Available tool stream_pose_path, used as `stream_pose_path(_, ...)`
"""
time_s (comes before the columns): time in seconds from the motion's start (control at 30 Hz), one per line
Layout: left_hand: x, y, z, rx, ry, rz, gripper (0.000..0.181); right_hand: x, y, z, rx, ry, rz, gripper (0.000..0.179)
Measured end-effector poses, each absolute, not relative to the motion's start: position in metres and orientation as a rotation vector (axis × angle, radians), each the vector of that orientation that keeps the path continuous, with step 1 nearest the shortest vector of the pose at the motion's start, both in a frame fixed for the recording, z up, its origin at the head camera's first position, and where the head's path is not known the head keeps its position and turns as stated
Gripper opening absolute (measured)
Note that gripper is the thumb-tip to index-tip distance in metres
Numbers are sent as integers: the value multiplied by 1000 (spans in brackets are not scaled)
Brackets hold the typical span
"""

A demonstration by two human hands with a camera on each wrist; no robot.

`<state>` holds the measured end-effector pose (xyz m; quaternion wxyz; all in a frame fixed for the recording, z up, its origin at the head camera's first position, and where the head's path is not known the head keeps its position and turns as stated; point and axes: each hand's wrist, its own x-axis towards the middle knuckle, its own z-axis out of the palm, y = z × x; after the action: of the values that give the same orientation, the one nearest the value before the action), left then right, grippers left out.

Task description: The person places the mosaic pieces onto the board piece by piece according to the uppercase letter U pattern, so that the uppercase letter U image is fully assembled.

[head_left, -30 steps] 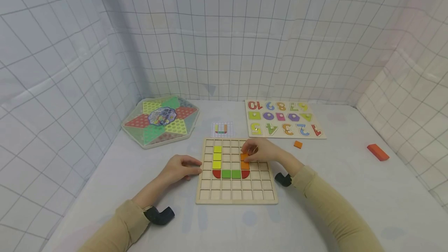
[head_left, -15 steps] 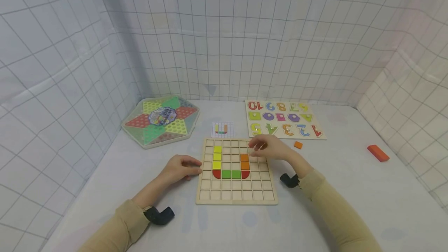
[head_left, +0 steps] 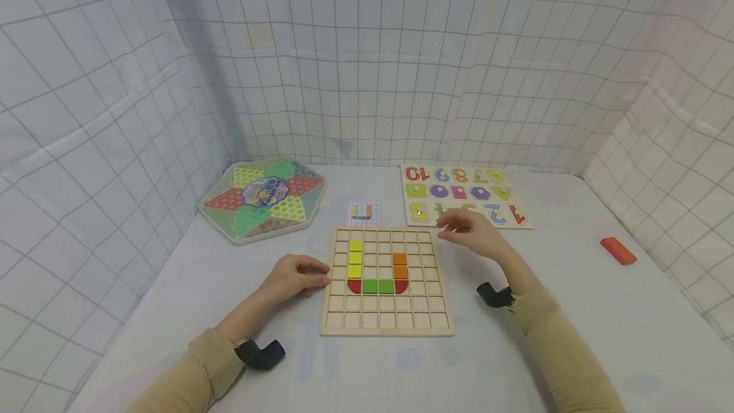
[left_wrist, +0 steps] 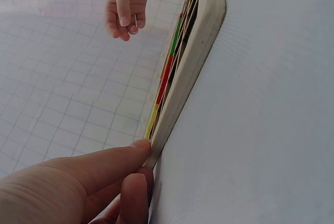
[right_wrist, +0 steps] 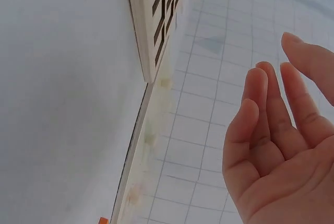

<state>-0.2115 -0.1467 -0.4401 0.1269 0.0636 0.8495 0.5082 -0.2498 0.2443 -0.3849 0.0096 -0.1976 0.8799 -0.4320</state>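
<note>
A wooden grid board [head_left: 388, 331] lies between the hands. Yellow [head_left: 355, 258], red [head_left: 355, 286], green [head_left: 370, 286] and orange [head_left: 400, 271] tiles form a U in its cells. My left hand [head_left: 291, 278] rests on the table at the board's left edge, its fingertips touching the side; the left wrist view shows them right at the rim. Beyond the board's far right corner hovers my right hand [head_left: 473, 233], fingers loosely bent, holding nothing. In the right wrist view a loose orange tile [right_wrist: 103, 221] peeks in at the bottom edge; the right hand hides it in the head view.
A small pattern card [head_left: 364, 213] with a U lies behind the board. At the back left is a hexagonal board game [head_left: 264, 199]; at the back right, a number-and-shape puzzle [head_left: 410, 202]. A red-orange block [head_left: 618, 250] lies far right. Grid-patterned cloth walls surround the table.
My right hand has let go of the orange tile on the board, lifted away and moved right and back, over the loose orange tile. The left hand has stayed in place.
</note>
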Motion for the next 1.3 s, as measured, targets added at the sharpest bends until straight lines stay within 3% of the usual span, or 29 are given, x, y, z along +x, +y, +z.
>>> stream_pose_path(1.3, -211, -147, -441, 190, 2480, 1487, 30, -245, 289, -410, -348, 2967, -1483, 35)
